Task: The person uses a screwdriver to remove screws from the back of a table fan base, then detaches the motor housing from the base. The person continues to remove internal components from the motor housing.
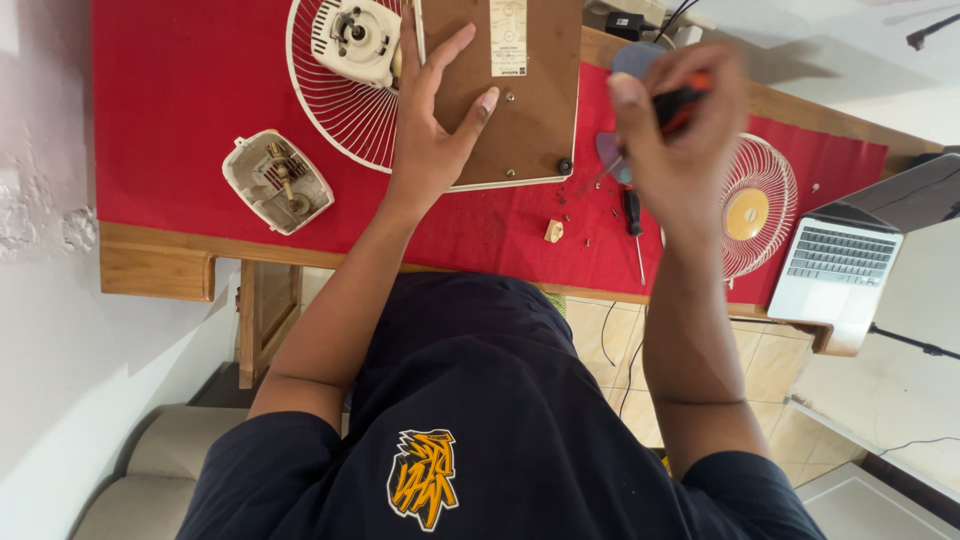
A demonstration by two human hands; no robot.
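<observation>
Left hand lies open, flat on the brown rectangular base panel; right hand grips an orange-black screwdriver just beside it.

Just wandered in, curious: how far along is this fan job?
Done: the grille and small motor cover lie off on the red cloth, loose screws beside them. In hand: left hand steadies the brown base, right hand holds a screwdriver. Left: a base screw.
</observation>
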